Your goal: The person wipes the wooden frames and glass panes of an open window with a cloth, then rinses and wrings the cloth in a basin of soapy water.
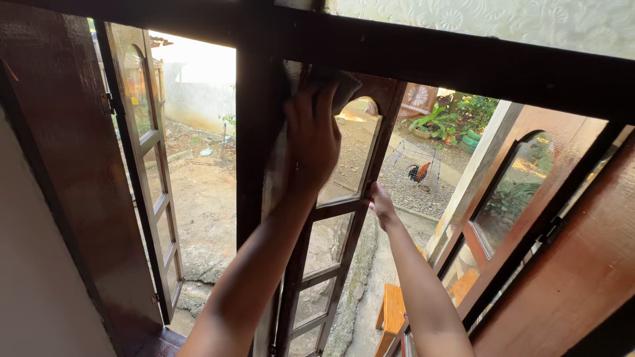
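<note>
- The left hand point(312, 135) is raised to the top of the middle sash point(337, 218), palm pressed flat on a grey cloth point(344, 84); its grip is spread wide over the cloth rather than closed round it.
- The cloth lies against the upper pane and arched top rail of that sash, just under the dark head beam point(423, 56) of the window.
- The right hand point(381, 205) is lower, at the sash's outer stile, its grip narrow on the wood edge; the fingers are mostly hidden behind the stile.
- The middle sash is brown wood with glass panes, swung outward and seen nearly edge-on beside the dark mullion point(254, 145).
- A left sash point(147, 172) stands open outward, well apart from the hands.
- A right sash point(522, 192) is also open, tilted away.
- Outside, a wire cage point(411, 173) with a rooster point(418, 172) sits on gravel.
- An orange bench point(393, 311) stands below the window.
- Green plants point(440, 122) grow beyond the cage.
</note>
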